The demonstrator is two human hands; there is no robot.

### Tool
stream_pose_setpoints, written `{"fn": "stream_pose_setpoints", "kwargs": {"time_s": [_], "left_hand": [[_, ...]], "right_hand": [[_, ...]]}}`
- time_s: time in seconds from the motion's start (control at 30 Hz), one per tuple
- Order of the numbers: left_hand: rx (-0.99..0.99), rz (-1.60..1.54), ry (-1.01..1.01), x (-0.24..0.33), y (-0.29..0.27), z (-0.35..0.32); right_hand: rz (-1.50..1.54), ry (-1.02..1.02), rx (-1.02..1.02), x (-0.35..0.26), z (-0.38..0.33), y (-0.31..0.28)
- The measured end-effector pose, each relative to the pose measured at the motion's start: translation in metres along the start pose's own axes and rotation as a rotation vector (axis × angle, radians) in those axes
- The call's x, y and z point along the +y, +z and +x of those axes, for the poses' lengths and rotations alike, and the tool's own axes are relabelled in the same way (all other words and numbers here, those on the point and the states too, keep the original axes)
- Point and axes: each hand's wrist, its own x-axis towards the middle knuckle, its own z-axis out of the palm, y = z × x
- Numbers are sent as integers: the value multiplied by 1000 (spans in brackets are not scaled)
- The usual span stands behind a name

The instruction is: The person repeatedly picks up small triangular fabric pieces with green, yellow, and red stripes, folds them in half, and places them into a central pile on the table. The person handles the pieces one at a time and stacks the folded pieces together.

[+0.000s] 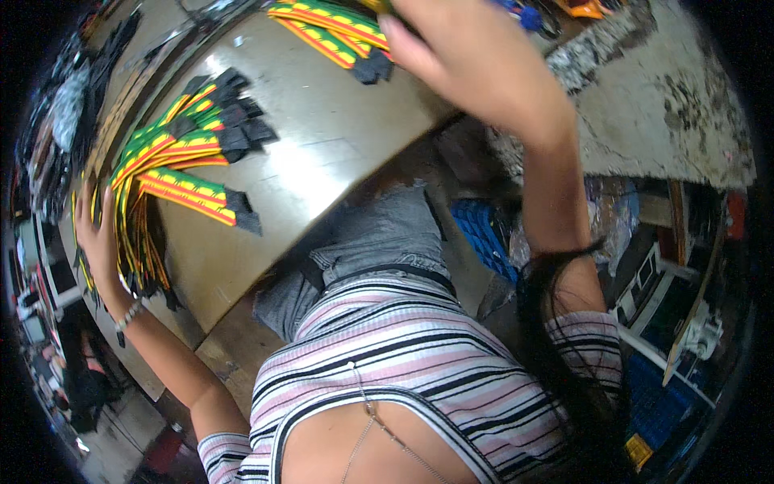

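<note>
Head view: my left hand (98,242) rests open on fanned striped straps (173,157), right hand (476,60) grips unclear by second pile (326,28); sorting approx. midway.

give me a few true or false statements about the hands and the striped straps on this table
1. The left hand rests on the fanned pile of straps at the table's left end. True.
2. The right hand lies flat on bare table. False: it is raised at the far pile of straps.
3. The straps are plain blue. False: they are green, yellow and red striped with black ends.
4. The left wrist wears a bracelet. True.
5. All straps lie in one pile. False: there are two separate piles.
</note>
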Motion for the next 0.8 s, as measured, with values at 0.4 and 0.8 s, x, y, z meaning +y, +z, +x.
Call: {"fn": "stream_pose_setpoints", "kwargs": {"time_s": [0.4, 0.8], "left_hand": [[201, -817, -396, 122, -91, -37], [584, -986, 440, 258, -215, -74]], "right_hand": [[-18, -49, 160, 40, 55, 80], [129, 150, -28, 30, 42, 86]]}}
